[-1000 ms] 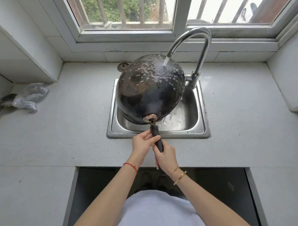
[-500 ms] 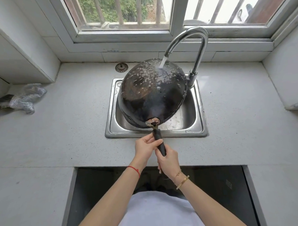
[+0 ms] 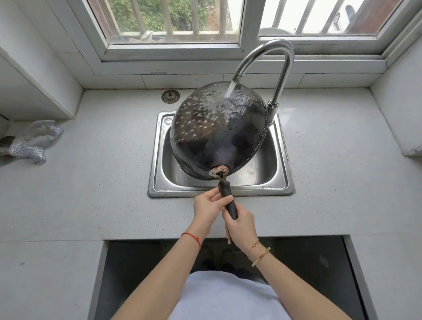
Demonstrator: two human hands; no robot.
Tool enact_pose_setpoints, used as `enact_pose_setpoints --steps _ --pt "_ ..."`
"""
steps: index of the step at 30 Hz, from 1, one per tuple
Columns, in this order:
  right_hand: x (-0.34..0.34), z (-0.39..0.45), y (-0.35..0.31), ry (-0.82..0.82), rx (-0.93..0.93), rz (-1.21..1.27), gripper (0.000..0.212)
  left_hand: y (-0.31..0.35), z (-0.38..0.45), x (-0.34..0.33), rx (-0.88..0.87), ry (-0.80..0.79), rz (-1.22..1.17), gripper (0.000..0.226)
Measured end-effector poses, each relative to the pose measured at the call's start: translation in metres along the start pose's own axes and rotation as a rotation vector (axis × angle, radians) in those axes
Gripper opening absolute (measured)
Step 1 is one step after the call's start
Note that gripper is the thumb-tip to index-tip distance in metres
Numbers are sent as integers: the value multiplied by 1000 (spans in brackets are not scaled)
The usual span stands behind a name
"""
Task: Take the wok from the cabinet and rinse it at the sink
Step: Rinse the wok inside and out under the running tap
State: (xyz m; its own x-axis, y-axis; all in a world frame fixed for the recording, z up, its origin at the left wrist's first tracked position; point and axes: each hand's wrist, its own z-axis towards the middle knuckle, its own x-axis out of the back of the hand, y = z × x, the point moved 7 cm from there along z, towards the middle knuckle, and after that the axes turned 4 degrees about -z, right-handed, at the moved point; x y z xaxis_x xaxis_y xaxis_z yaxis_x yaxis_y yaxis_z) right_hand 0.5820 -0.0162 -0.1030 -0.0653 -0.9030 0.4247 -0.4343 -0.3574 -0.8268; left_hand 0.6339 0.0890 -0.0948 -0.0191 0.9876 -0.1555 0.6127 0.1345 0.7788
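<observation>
Wok (image 3: 218, 135) is flipped bottom-up over the sink (image 3: 280, 157) under the tap, left hand (image 3: 207, 208) and right hand (image 3: 241, 227) both wrapped round its handle (looks heavy and slippery wet, so two-handed grip makes sense).

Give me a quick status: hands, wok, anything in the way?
Left hand and right hand gripping handle. Wok under running faucet. Nothing blocking.

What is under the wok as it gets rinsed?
Below the upturned wok lies the steel sink: its right basin floor and rims show. The middle of the basin, any drain there, and the wok's inside are covered by its dark shell.
</observation>
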Motion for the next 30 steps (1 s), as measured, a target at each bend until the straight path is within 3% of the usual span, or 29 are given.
enact_pose_setpoints --steps 30 --pt "-4 -1 1 -23 -24 -9 13 -8 5 3 1 20 40 44"
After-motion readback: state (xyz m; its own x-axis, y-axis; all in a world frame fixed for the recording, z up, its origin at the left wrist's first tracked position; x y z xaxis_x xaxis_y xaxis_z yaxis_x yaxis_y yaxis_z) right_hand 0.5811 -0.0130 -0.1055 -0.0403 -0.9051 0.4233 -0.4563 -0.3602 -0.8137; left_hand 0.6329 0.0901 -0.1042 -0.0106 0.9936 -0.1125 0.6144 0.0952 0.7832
